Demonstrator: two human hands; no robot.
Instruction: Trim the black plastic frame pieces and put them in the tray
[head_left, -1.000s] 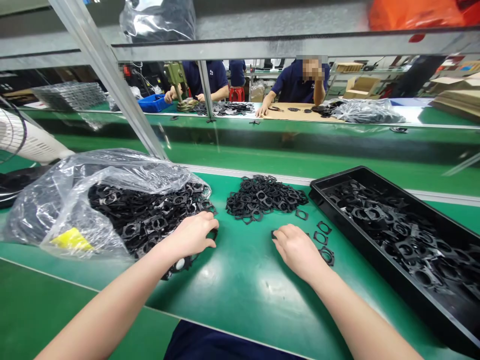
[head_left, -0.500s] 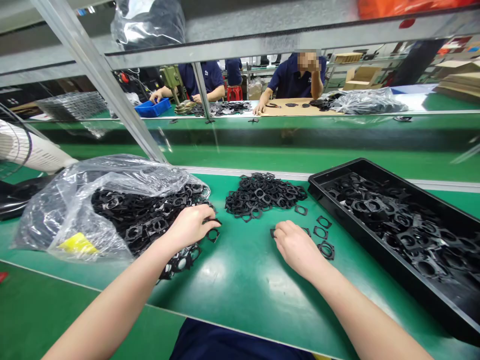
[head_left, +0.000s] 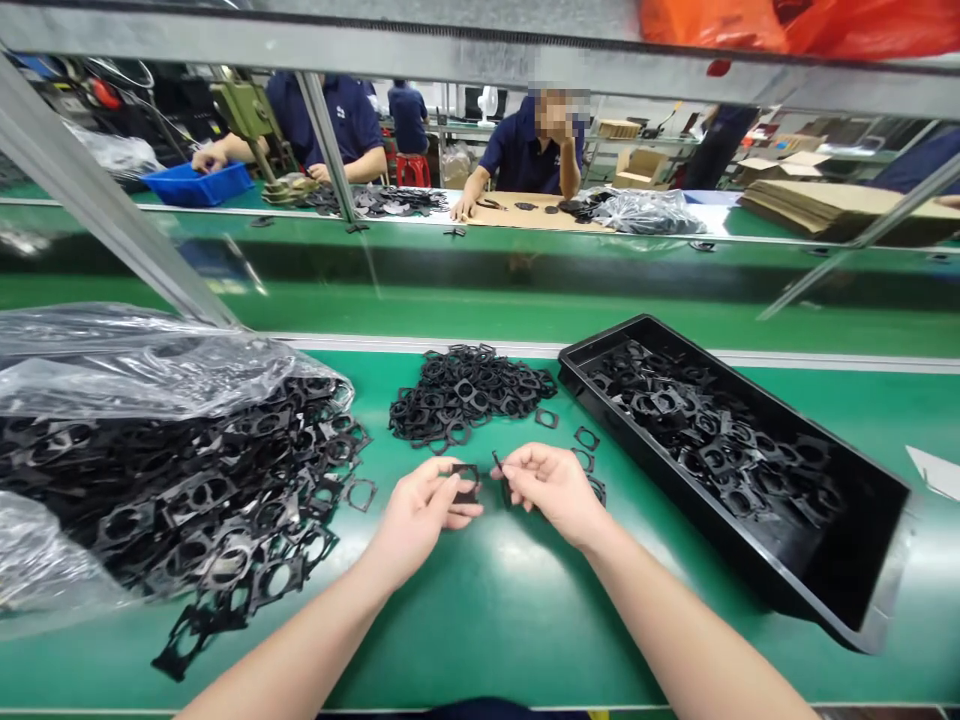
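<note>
In the middle of the head view, my left hand [head_left: 424, 515] pinches a flat black frame with a round hole [head_left: 466, 480]. Close beside it, my right hand [head_left: 551, 490] grips another thin black frame [head_left: 500, 470], turned edge-on. A small gap separates the two pieces. Beyond my hands lies a heap of black frames [head_left: 472, 395]. A few loose frames [head_left: 587, 437] rest to its right, some partly hidden behind my right hand. On the left, a larger mass of frames [head_left: 210, 510] spills out of a clear plastic bag [head_left: 150, 370].
A long black tray [head_left: 690, 540] with many black frames stands on the green table [head_left: 480, 620] at the right. Metal posts and a shelf rail [head_left: 450, 60] cross above. Across the divider, co-workers sit at another bench with a blue bin [head_left: 199, 185].
My left hand has moved right, away from the bag, with a frame. My right hand has lifted a frame and come close to the left. The view has swung right.
</note>
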